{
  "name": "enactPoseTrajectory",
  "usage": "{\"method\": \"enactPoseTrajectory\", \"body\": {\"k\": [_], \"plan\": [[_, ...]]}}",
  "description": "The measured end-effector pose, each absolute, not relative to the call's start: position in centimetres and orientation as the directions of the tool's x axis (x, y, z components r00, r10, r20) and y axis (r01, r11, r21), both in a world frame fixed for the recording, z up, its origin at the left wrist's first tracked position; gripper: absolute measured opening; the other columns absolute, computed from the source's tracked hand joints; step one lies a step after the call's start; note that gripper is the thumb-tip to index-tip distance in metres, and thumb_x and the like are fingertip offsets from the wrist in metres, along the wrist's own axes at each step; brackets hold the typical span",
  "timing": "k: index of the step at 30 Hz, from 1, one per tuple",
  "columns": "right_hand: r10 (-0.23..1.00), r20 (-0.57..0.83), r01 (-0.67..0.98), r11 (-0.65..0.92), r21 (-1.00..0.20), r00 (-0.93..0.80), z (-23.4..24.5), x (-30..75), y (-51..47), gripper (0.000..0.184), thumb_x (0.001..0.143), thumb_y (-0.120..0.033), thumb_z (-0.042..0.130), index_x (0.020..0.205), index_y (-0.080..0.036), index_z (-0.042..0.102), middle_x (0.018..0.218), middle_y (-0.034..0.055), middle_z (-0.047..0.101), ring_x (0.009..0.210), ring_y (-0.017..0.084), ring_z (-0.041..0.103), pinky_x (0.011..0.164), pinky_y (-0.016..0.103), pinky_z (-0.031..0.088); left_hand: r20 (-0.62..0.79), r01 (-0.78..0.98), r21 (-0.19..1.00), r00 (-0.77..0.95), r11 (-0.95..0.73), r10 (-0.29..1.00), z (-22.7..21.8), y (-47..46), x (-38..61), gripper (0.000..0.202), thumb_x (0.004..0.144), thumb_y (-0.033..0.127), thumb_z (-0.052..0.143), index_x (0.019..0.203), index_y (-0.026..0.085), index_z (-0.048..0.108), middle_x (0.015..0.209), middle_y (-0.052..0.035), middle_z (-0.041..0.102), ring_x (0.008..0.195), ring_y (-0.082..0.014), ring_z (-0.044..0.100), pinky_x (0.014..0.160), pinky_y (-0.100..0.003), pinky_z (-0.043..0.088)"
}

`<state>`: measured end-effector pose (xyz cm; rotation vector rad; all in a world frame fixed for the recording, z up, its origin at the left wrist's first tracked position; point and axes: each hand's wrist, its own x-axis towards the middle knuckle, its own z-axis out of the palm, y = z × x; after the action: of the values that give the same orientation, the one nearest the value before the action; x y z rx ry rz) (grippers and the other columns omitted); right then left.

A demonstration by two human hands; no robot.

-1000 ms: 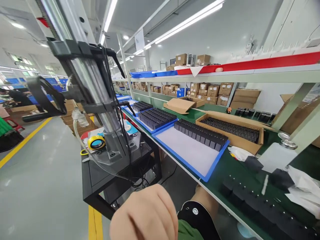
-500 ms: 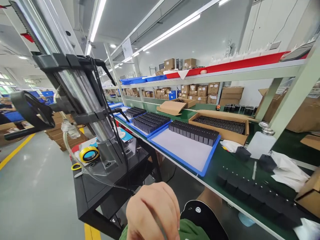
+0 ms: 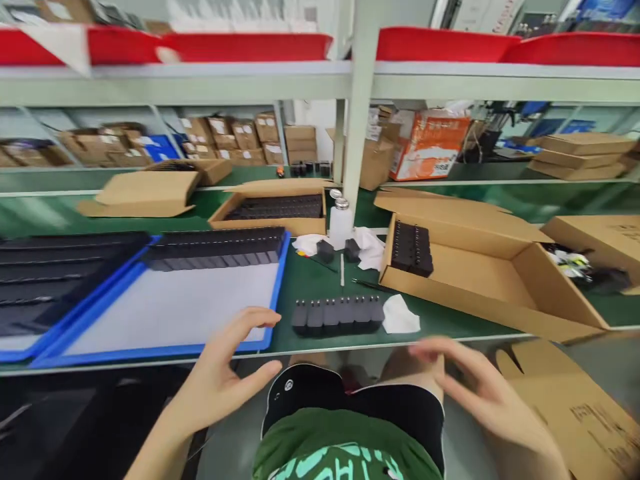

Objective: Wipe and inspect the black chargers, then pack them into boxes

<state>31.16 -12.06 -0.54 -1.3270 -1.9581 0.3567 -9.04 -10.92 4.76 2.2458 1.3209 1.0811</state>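
Observation:
My left hand (image 3: pixel 220 380) is held over the front edge of the green bench (image 3: pixel 300 343), thumb and fingers apart, with nothing between them. It is nearest to the row of black blocks (image 3: pixel 337 317) with small metal pins on top and to the blue-rimmed tray (image 3: pixel 210 303). In that tray, more black blocks (image 3: pixel 215 250) line the far side. My right hand (image 3: pixel 480 387), slightly blurred, hovers in front of the bench edge with its fingers spread, also holding nothing. A crumpled white wipe (image 3: pixel 400 315) lies at the row's right end.
Behind the row stand a white pump bottle (image 3: pixel 341 227), two black pieces, a white stick (image 3: pixel 342 270) and dark tweezers (image 3: pixel 373 285). An open cardboard box (image 3: pixel 470 260) on the right holds some black blocks. A shelf post (image 3: pixel 361 113) rises behind the bottle.
My view has swung right, from the metal stand to the bench front. The one hand seen before was curled near my lap; now both hands show, raised and spread.

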Motion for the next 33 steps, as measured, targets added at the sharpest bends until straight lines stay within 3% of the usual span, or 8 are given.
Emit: {"method": "enactPoseTrajectory", "body": {"k": [5,11,15,19,23,25,29,33], "plan": [[0.888,0.454,0.840,0.295,-0.456,-0.066,-4.8,29.8,-7.2,0.031,0.095,-0.038,0.053,0.120,-0.023,0.064,0.121,0.0097,0.068,0.111,0.027,0.064,0.095,0.047,0.055,0.181,0.718,0.465,0.495,-0.518,0.850,2.3,-3.8,-8.6,0.054,0.085,0.047,0.068,0.133,0.030,0.049,0.135,-0.0071,0.058,0.121,-0.0250,0.060,0.096,-0.035,0.055],[0.849,0.522,0.892,0.298,-0.339,-0.084,-8.3,26.0,-5.2,0.036,0.094,-0.026,0.053,0.128,-0.023,0.063,0.127,0.0068,0.067,0.111,0.029,0.065,0.092,0.048,0.058,0.283,0.658,0.307,0.626,-0.687,0.726,1.7,1.4,-7.7,0.045,0.089,0.046,0.061,0.129,0.025,0.052,0.125,-0.0079,0.066,0.111,-0.0261,0.065,0.092,-0.038,0.056],[0.804,0.590,0.878,0.329,-0.347,-0.069,-7.0,26.5,-5.1,0.025,0.096,-0.020,0.048,0.107,-0.023,0.071,0.101,0.0022,0.076,0.088,0.020,0.072,0.076,0.031,0.061,0.456,0.570,0.364,0.580,-0.737,0.675,0.2,2.4,-7.3,0.033,0.093,0.035,0.054,0.123,0.024,0.051,0.112,-0.0067,0.069,0.103,-0.0221,0.067,0.087,-0.034,0.056],[0.762,0.648,0.863,0.337,-0.375,-0.016,0.4,27.0,-3.2,0.015,0.092,-0.024,0.059,0.103,-0.026,0.070,0.097,-0.0014,0.075,0.077,0.014,0.072,0.071,0.022,0.057,0.497,0.581,0.423,0.493,-0.695,0.714,-0.9,2.6,-7.5,0.023,0.096,0.024,0.045,0.119,0.023,0.048,0.104,-0.0061,0.067,0.097,-0.0176,0.067,0.083,-0.028,0.057],[0.561,0.816,0.876,0.455,-0.162,-0.141,7.7,23.8,5.3,0.025,0.091,-0.016,0.060,0.109,-0.029,0.072,0.100,-0.0026,0.076,0.085,0.015,0.072,0.075,0.023,0.056,0.449,0.574,0.514,0.454,-0.638,0.769,-1.4,2.8,-7.5,0.019,0.097,0.023,0.044,0.115,0.025,0.049,0.102,-0.0039,0.066,0.095,-0.0161,0.067,0.082,-0.028,0.057],[0.551,0.813,0.799,0.566,-0.201,-0.186,8.8,21.5,11.1,0.023,0.093,-0.018,0.055,0.104,-0.025,0.073,0.100,0.0013,0.076,0.090,0.019,0.072,0.078,0.031,0.058,0.416,0.592,0.521,0.452,-0.615,0.789,-1.8,2.9,-7.5,0.016,0.097,0.024,0.044,0.113,0.025,0.050,0.101,-0.0034,0.065,0.092,-0.0161,0.067,0.079,-0.029,0.057],[0.599,0.717,0.735,0.654,-0.179,-0.358,6.8,18.4,19.2,0.024,0.091,-0.015,0.053,0.103,-0.020,0.074,0.109,0.0064,0.075,0.102,0.022,0.069,0.093,0.038,0.057,0.410,0.629,0.514,0.417,-0.583,0.811,-1.9,3.4,-7.8,0.014,0.098,0.026,0.044,0.110,0.022,0.052,0.101,-0.0060,0.065,0.091,-0.0186,0.067,0.077,-0.033,0.058],[0.625,0.681,0.721,0.662,-0.205,-0.381,4.2,18.1,20.4,0.023,0.095,-0.027,0.058,0.115,-0.017,0.066,0.115,0.0086,0.070,0.111,0.021,0.064,0.098,0.045,0.053,0.391,0.653,0.504,0.412,-0.566,0.823,0.4,7.2,-6.7,0.025,0.092,0.033,0.055,0.115,0.022,0.054,0.114,-0.0096,0.065,0.109,-0.0265,0.063,0.093,-0.045,0.054]]}}
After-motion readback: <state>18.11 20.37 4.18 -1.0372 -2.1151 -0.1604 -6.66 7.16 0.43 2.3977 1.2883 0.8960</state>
